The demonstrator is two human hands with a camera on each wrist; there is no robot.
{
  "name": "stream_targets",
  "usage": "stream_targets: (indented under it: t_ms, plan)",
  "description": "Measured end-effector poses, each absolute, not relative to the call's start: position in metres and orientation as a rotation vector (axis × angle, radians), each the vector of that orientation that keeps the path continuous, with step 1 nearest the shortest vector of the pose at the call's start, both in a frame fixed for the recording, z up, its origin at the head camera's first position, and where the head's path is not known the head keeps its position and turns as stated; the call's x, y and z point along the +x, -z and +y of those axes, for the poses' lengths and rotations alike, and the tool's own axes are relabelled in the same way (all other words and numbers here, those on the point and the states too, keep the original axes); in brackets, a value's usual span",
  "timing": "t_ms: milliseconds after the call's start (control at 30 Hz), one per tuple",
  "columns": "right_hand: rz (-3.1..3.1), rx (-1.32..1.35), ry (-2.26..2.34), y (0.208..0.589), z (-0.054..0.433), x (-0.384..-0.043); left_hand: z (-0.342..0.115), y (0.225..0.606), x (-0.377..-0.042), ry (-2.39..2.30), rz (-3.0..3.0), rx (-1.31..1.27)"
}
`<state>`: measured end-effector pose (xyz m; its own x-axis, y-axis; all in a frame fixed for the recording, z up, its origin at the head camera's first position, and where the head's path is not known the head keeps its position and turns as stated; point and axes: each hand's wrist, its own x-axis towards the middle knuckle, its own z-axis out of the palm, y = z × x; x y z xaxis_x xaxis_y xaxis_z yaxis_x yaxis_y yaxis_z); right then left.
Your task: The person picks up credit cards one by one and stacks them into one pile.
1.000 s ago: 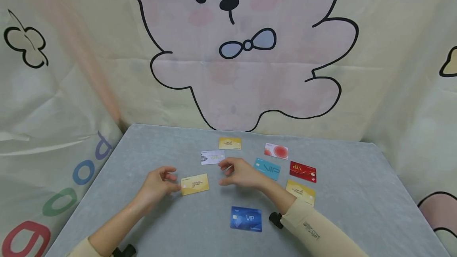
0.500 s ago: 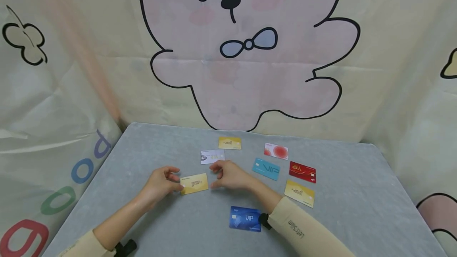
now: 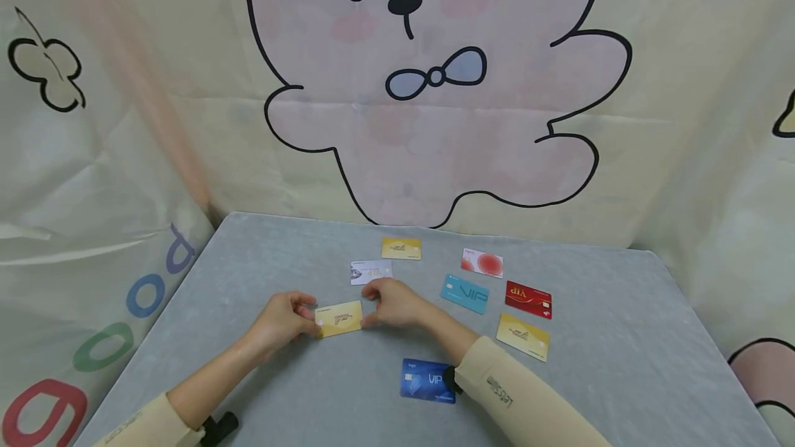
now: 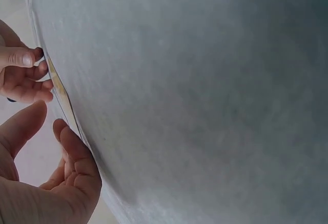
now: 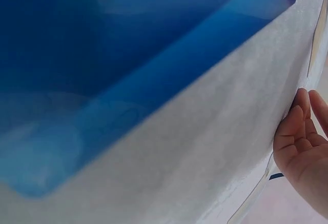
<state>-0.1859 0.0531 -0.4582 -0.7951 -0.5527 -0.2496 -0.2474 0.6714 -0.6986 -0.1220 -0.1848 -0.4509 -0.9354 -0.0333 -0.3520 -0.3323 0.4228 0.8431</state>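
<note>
A yellow card (image 3: 338,319) lies flat on the grey cloth between the two hands. My left hand (image 3: 282,321) has its thumb at the card's left edge, its fingers loosely bent above. At the opposite edge is the thumb of my right hand (image 3: 396,303), with its index finger stretched near a whitish-purple card (image 3: 370,272). The left wrist view shows a gap between thumb and fingers of the left hand (image 4: 61,172), and the yellow card (image 4: 61,88) almost edge-on. A blue VIP card (image 3: 422,379) lies below the right forearm, partly covered by the black wrist camera.
Further cards lie on the grey table (image 3: 621,364): a yellow one (image 3: 401,248) at the back, a white-and-red one (image 3: 482,263), a light blue VIP card (image 3: 465,294), a red VIP card (image 3: 528,299) and another yellow card (image 3: 523,336). A printed curtain (image 3: 410,157) hangs behind.
My right hand has moved left until its thumb is at the yellow card's right edge. My left hand has shifted slightly right onto the left edge. The card has barely moved.
</note>
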Motion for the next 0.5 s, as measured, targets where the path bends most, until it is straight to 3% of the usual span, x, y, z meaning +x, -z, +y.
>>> stream_targets:
  t_ms: [500]
  plan:
    - [2.511,-0.614,0.815,0.4589,0.0428,-0.1845,-0.1814,0.4564,-0.1278,-1.475,2.415,-0.300]
